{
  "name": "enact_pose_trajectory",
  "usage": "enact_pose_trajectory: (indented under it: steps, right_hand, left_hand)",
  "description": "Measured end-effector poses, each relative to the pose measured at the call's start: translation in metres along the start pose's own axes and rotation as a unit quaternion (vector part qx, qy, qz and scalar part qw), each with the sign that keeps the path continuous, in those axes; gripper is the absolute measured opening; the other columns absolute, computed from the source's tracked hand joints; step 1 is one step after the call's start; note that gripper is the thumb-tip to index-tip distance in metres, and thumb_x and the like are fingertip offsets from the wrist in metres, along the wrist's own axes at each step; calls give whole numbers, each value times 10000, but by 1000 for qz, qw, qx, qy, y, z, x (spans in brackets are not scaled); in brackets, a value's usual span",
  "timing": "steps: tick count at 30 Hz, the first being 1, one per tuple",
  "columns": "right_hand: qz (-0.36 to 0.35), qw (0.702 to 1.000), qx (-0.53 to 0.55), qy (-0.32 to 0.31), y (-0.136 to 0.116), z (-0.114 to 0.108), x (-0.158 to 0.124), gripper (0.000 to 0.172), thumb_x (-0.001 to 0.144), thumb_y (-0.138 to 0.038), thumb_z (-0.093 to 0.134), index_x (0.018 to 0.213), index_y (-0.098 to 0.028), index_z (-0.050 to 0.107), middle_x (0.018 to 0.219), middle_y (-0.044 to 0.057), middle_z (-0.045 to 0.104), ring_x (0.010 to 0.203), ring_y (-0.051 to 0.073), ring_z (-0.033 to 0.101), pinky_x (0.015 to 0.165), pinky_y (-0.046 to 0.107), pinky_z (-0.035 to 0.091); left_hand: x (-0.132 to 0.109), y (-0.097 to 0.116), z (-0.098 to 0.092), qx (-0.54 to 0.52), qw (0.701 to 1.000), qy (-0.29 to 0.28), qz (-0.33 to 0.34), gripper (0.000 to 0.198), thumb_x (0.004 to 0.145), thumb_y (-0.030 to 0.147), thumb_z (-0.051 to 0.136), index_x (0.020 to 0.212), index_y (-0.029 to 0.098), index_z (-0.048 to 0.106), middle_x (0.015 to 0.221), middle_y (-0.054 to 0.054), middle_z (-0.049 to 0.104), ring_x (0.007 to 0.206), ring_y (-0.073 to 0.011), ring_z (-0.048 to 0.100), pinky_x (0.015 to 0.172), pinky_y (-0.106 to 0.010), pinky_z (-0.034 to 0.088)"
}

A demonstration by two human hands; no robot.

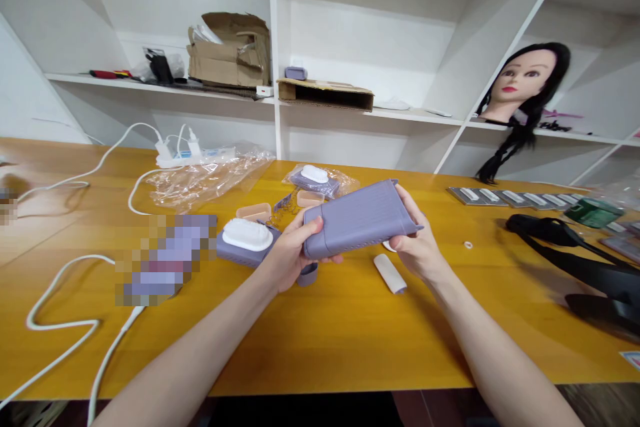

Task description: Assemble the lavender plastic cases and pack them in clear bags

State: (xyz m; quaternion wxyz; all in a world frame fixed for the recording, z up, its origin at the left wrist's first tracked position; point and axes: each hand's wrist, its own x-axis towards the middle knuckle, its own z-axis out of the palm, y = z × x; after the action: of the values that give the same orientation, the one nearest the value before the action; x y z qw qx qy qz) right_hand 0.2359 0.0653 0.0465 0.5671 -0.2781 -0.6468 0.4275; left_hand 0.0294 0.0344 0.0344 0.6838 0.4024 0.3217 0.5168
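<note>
- one yellow wooden tabletop (320, 347) spreads under everything, white shelves (340, 147) behind it
- a lavender plastic case (357, 220) is held above the table, clear of its surface
- the left hand (285, 255) curls its fingers around the case's near end
- the right hand (416, 243) wraps its fingers, close together, around the far end
- a white-bristled brush (247, 235) lies just beside the left hand
- a white cylindrical piece (389, 273) lies near the right hand

Room below held purple case (360, 220) over wooden table (320, 353); white cable (60, 327) left, black strap (565, 247) right.
</note>
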Motion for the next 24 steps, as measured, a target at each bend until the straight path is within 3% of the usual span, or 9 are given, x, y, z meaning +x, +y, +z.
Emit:
enact_pose_trajectory:
  steps: [5,9,12,17,24]
  right_hand:
    - [11,999,37,-7,-8,-3,-1,883,466,-514,833,1262,-338,494,1400,31,452,1315,323,359,1101,482,248]
    - [19,995,57,-78,-15,-13,4,928,451,-502,829,1289,-345,461,1412,39,436,1309,339,365,1060,489,310]
    - [30,990,72,-116,-13,-25,7,927,483,-505,803,1315,-360,421,1420,33,424,1304,328,373,1029,492,347]
    - [41,984,94,-148,-9,-35,8,932,487,-418,820,1318,-386,401,1427,24,414,1293,314,387,1019,499,354]
    - [54,989,71,-116,-8,-37,5,960,425,-442,840,1291,-369,431,1418,56,425,1265,342,416,971,529,382]
  left_hand:
    - [-6,-8,10,1,1000,7,16,332,831,369,540,1131,249,465,890,8,609,546,-122,658,518,-215,473]
    - [-10,-9,9,-9,997,-76,18,438,827,464,458,1215,272,393,964,-28,605,620,-179,682,524,-243,452]
    - [-12,-7,10,-25,991,-118,63,503,754,415,502,1225,284,385,1095,-42,560,651,-172,668,558,-262,461]
    - [-12,-8,12,-26,992,-84,95,540,650,257,553,1175,271,427,1229,-58,458,715,-167,609,591,-343,531]
    - [-10,-13,7,22,989,-97,107,540,773,196,513,1272,338,365,1270,-44,453,652,-112,624,618,-298,506]
